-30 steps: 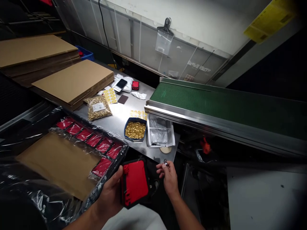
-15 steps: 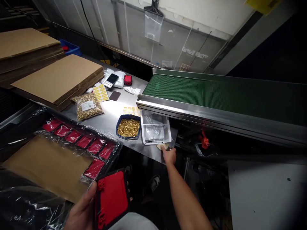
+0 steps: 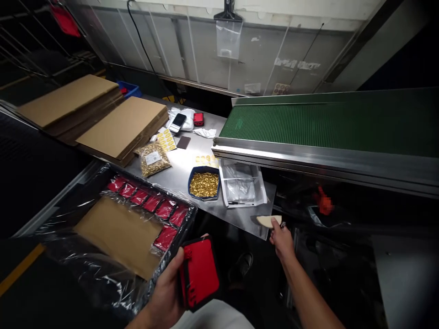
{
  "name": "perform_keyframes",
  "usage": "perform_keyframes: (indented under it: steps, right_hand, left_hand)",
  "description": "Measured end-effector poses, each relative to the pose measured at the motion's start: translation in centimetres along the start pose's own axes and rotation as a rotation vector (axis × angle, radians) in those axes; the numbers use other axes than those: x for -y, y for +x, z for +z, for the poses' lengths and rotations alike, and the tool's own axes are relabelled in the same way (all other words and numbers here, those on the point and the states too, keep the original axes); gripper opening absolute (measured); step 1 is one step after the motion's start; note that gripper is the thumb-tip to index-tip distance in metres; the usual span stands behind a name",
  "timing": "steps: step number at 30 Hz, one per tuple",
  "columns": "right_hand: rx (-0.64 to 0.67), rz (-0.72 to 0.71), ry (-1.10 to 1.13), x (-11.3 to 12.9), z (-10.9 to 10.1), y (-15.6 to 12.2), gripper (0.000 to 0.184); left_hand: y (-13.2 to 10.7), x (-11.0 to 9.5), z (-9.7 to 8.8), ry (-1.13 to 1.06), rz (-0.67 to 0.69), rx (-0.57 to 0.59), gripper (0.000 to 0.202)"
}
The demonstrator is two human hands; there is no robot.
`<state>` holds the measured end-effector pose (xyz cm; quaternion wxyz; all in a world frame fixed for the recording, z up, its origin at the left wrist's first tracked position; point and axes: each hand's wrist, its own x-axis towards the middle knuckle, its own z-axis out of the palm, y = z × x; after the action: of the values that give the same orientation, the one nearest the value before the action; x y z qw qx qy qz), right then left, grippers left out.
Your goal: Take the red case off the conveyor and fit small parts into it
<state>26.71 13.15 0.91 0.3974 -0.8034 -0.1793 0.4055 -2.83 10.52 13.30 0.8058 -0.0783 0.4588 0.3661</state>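
My left hand [image 3: 167, 285] grips a red case with a black rim [image 3: 203, 270] by its left side, low in front of me. At the table's near right corner, my right hand [image 3: 281, 241] pinches a thin, pale, half-round pad [image 3: 267, 222] between thumb and fingers; its exact kind I cannot tell. The pad is tilted and looks raised off the metal table [image 3: 245, 221]. Behind it stands a white divided bin [image 3: 262, 196] with clear plastic bags and a pen inside. To the bin's left is a blue tray [image 3: 190, 188] of small gold-coloured metal parts [image 3: 205, 184].
A lined box [image 3: 115, 171] at left holds wrapped red cases [image 3: 165, 237] beside a cardboard sheet [image 3: 116, 237]. Stacked cardboard [image 3: 123, 128], a bag of gold parts [image 3: 154, 160] and a phone [image 3: 178, 122] lie farther back. A green conveyor [image 3: 291, 123] runs rightward.
My right hand has lifted the pale pad from lying by the bin to a tilted position. The left hand still holds the red case. The view has shifted left.
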Motion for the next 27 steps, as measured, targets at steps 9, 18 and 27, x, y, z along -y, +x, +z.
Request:
perform_keyframes:
  steps: [9, 18, 27]
  right_hand:
    - [0.767, -0.742, -0.056, 7.7, -0.8, -14.2, 0.018]
    - [0.84, -0.903, -0.177, 9.5, -2.4, -14.3, 0.014]
    - [0.869, -0.997, -0.202, 9.2, -1.9, -14.7, 0.02]
  left_hand:
    - [-0.1, 0.7, 2.8, 0.149, -0.047, 0.088, 0.055]
    - [-0.9, 1.7, 3.3, 0.132, -0.133, 0.155, 0.051]
    - [-1.5, 1.7, 2.8, 0.157, -0.161, 0.118, 0.05]
